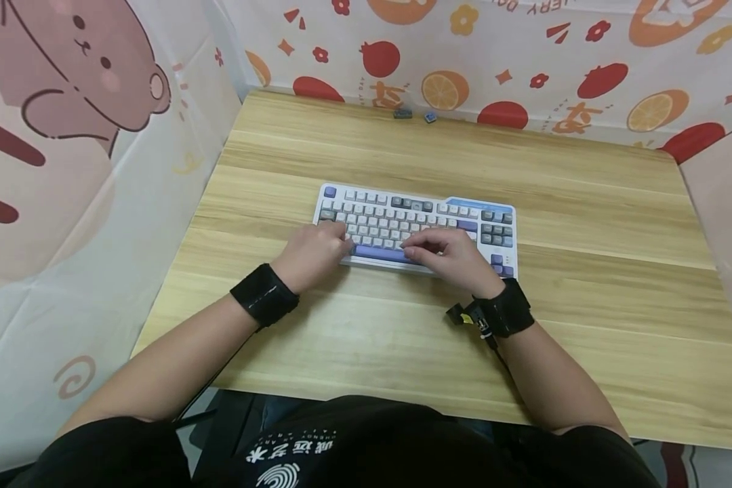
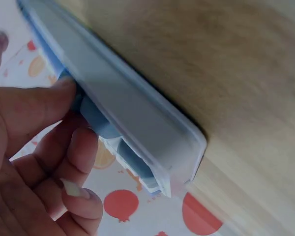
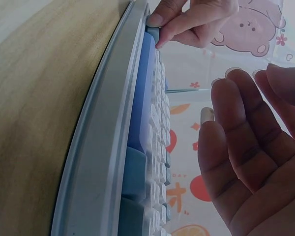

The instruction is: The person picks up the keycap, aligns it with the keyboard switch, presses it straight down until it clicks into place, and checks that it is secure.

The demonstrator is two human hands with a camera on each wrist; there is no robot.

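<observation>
A white keyboard [image 1: 396, 218] with white, grey and purple keycaps lies on the table. My left hand [image 1: 314, 251] is at its front left; thumb and index finger pinch a grey-blue keycap [image 3: 154, 33] just left of the purple spacebar [image 3: 143, 93]. The left wrist view shows the thumb against this keycap at the keyboard's front edge, the other fingers curled behind. Over the right part of the keys hovers my right hand [image 1: 451, 254], its fingers loosely bent and holding nothing. It hides some keys and the spacebar's right end in the head view.
Two small dark-blue pieces, one longer [image 1: 402, 114] and one squarish [image 1: 430, 117], lie at the table's back edge. A patterned cloth [image 1: 524, 61] hangs behind the wooden table [image 1: 354, 339]. A black strap with a camera [image 1: 457, 314] is on the right wrist.
</observation>
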